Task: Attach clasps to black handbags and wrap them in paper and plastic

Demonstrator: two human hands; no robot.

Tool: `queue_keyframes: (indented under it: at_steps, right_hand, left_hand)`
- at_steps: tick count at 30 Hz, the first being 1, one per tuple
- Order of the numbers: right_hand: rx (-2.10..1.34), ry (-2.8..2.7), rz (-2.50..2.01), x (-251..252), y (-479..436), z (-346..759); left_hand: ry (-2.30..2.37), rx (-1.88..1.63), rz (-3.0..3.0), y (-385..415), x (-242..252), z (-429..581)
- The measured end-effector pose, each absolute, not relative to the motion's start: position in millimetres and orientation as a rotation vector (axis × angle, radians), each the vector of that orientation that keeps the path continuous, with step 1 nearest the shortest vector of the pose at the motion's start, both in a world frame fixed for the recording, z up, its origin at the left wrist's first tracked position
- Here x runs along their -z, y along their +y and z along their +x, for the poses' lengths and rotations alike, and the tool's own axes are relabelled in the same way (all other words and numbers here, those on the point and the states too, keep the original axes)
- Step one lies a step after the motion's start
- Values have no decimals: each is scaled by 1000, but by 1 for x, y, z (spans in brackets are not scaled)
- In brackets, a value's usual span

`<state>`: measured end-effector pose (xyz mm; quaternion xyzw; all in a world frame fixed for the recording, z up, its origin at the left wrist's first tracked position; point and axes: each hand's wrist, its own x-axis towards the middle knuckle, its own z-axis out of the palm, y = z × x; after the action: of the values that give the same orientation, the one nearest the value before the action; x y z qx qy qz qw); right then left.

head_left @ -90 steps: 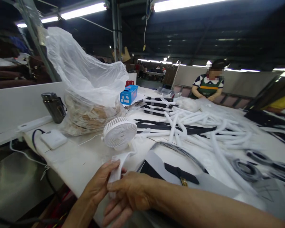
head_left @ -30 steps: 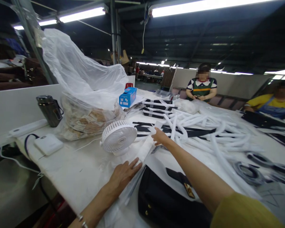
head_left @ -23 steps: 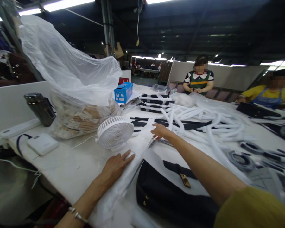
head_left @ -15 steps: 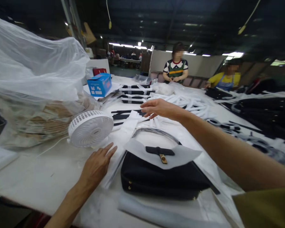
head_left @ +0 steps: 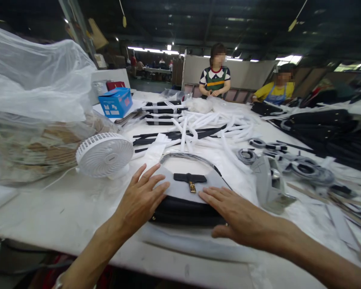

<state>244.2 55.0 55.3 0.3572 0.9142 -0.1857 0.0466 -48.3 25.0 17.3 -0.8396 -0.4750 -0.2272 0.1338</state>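
Observation:
A black handbag (head_left: 185,210) lies flat on the white table (head_left: 63,208) in front of me, its flap covered by a grey-white sheet (head_left: 180,186) with a black strap and gold clasp (head_left: 191,185) showing. My left hand (head_left: 141,198) rests open on the bag's left side, fingers spread over the sheet. My right hand (head_left: 234,212) lies open and flat on the bag's right side. A long white foam strip (head_left: 155,152) runs from the bag towards the far side.
A small white fan (head_left: 104,154) stands left of the bag, beside a large plastic bag of brown pieces (head_left: 39,116). A blue box (head_left: 116,102), white foam tubes (head_left: 210,122), grey coils (head_left: 289,158) and black bags (head_left: 333,128) cover the table. Two people (head_left: 216,78) work at the far end.
My right hand has drawn back from the foam strip and come down on the bag. My left hand has slid from the table onto the bag. The view turned right.

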Motion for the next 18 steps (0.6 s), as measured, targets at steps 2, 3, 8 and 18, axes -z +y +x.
queue_keyframes:
  at_steps: [2,3,8,18]
  right_hand:
    - [278,2930,1149,-25,41,245]
    - [118,3006,1178,-10,35,245]
    - [-371,3239,1262,31,23,242]
    - [-375,3308,1269,28,29,242]
  left_hand:
    - [-1349,638,-2454,17,-3,-47]
    - [-1351,617,-2471,13,6,-46]
    - [-1448,550,-2496,-2,37,-44]
    - [-1446,202,-2539,8,17,-15]
